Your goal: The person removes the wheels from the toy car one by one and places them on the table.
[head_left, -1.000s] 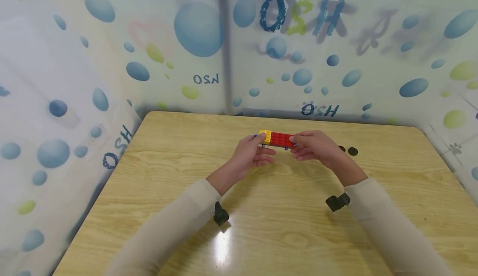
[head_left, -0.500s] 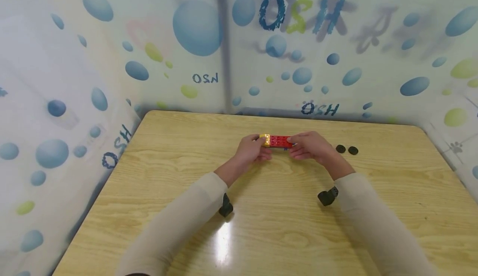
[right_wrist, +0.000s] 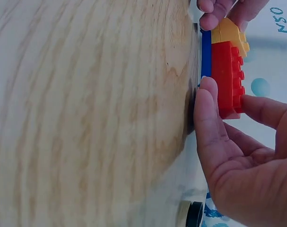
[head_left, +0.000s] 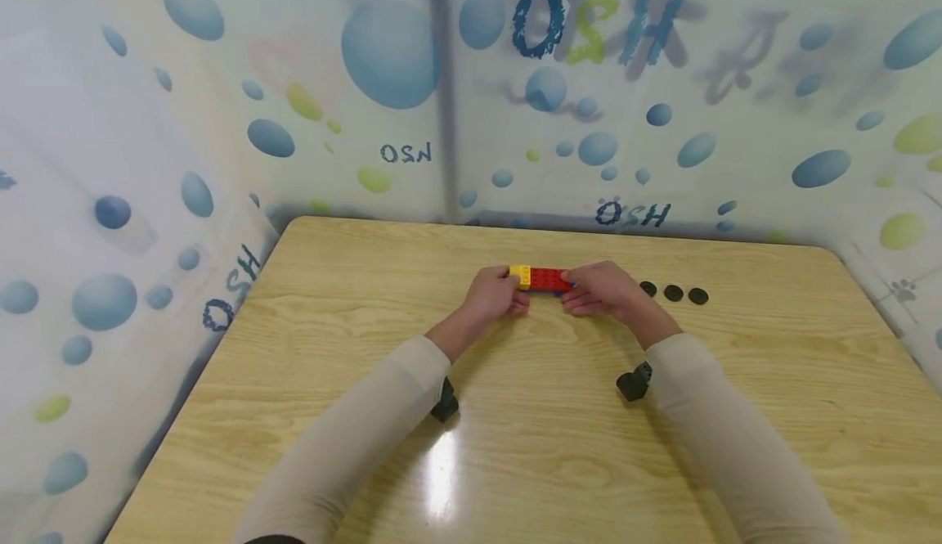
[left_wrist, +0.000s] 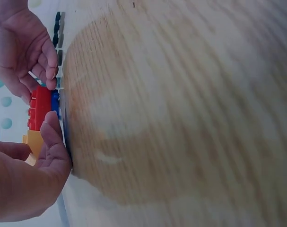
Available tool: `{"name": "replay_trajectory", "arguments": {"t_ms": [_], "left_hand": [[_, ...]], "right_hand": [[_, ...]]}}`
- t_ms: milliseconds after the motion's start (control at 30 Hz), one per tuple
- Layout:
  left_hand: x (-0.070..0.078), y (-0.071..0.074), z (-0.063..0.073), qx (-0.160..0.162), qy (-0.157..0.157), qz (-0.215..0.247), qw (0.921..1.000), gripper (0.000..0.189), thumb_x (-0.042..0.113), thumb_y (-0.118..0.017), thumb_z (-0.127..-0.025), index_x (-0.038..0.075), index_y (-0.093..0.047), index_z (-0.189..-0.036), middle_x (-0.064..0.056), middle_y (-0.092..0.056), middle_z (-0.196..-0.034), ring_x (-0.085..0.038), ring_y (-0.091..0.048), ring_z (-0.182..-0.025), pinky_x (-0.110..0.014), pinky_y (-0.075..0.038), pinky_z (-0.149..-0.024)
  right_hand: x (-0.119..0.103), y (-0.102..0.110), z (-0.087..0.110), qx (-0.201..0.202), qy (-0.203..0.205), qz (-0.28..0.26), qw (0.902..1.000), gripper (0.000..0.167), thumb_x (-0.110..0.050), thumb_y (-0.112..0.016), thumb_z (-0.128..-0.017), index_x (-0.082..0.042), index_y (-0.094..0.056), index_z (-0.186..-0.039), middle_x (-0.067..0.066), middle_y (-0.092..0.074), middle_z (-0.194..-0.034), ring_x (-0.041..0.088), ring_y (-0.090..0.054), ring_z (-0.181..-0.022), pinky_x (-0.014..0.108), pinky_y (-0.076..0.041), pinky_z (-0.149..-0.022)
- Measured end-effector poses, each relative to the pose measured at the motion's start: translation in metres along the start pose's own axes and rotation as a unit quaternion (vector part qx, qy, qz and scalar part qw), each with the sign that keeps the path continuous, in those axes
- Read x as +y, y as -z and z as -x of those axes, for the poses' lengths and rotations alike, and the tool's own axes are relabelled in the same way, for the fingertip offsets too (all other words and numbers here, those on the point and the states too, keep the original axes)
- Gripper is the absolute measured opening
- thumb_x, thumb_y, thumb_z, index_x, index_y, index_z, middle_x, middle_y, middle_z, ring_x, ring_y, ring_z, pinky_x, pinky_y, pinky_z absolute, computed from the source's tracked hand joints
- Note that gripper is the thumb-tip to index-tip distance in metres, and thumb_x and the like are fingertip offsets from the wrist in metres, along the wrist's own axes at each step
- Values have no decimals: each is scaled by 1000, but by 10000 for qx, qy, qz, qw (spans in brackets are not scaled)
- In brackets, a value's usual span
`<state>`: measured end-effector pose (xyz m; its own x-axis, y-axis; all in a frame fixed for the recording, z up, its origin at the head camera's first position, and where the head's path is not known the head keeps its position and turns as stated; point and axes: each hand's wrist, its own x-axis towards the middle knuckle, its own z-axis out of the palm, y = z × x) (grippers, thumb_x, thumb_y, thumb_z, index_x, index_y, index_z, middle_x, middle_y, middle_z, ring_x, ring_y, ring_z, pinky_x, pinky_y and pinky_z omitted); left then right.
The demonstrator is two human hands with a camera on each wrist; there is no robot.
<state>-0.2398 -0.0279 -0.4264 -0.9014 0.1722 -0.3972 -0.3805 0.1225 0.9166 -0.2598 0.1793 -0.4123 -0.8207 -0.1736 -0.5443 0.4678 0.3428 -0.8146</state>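
Near the far edge of the table, both hands hold a toy-brick assembly by its two ends. It has a red studded brick (head_left: 548, 280) beside a yellow one (head_left: 520, 276), both on top of a blue base (right_wrist: 206, 56). My left hand (head_left: 489, 294) pinches the yellow end between thumb and fingers. At the red end, my right hand (head_left: 605, 289) has its thumb on the studs and its fingers against the blue underside. The assembly lies level, close over the tabletop. Fingers hide parts of the base at both ends.
Several black round discs like toy wheels lie in a row right of my right hand, the outermost disc (head_left: 698, 296) farthest right. The wooden table (head_left: 530, 446) runs back to a patterned wall (head_left: 309, 61). Dark wrist cameras hang below both sleeves.
The assembly has come down toward the table and shifted slightly left with both hands. As the right hand moved left, more black discs came into sight beside it.
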Motion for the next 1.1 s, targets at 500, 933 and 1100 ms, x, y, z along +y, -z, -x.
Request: {"name": "replay_trajectory", "arguments": {"t_ms": [500, 933, 1100], "left_hand": [[5, -1, -9, 267, 146, -309, 9991, 50, 19, -47, -104, 3, -34, -150, -15, -67, -81, -15, -63, -59, -27, -57, -64], [3, 5, -12, -6, 99, -147, 9998, 59, 23, -48, -103, 1, -25, -152, -13, -65, -80, -14, -61, -60, -23, -55, -57], [5, 12, -1, 4, -16, -412, 9992, 66, 31, -53, -101, 3, -23, -153, -16, -67, -94, -20, -65, -72, -27, -57, -69]], "right_hand": [[-5, -3, -7, 214, -102, 132, 9996, 54, -33, -50, -102, 0, -42, -144, 10, -70, -92, 14, -71, -73, 29, -58, -71], [-4, -3, -4, 123, -91, 247, 9996, 56, -38, -48, -102, 0, -39, -143, 11, -69, -92, 15, -69, -71, 31, -59, -71], [-3, 2, 10, 159, -78, 869, 9961, 61, -41, -50, -101, -1, -35, -145, 15, -67, -100, 20, -69, -74, 32, -58, -74]]}}
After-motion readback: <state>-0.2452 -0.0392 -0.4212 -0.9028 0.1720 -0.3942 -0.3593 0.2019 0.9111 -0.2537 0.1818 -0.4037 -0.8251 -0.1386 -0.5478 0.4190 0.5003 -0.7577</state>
